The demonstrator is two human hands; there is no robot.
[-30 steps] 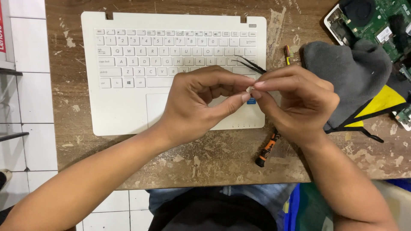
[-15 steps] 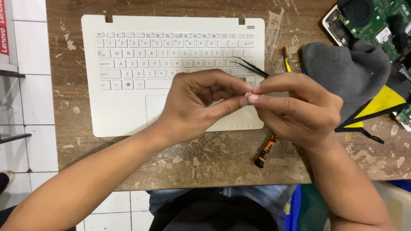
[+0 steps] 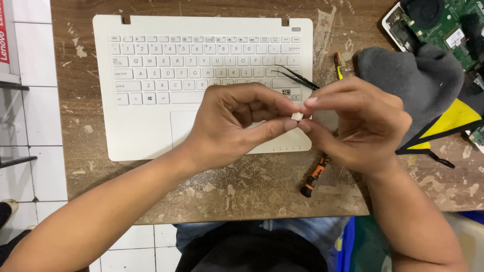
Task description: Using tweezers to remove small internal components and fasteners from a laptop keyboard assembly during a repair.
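- We see a big brown wooden table (image 3: 252,194) with pale scuffs and paint spots on it.
- A white laptop keyboard part (image 3: 151,85) lies flat on the table, with its touch pad near us.
- A grey cloth with a yellow patch (image 3: 418,80) lies to the right of the keyboard part, and a green circuit board (image 3: 448,20) sits in the top right corner, partly under the cloth.
- Our left hand (image 3: 232,123) floats over the touch pad, with its fingers curled in.
- Our right hand (image 3: 363,123) floats just past the right edge of the keyboard part, and its fingertips meet the left ones.
- An orange and black screwdriver (image 3: 313,179) lies on the table under our right hand, with its dark end toward us.
- Black tweezers (image 3: 297,76) lie on the right side of the keys, behind our fingers.
- A tiny white piece (image 3: 297,117) sits pinched between the thumbs and first fingers of both hands, held in the air over the lower right corner of the keyboard part. It may be a key cap, but it is too small for us to be sure.
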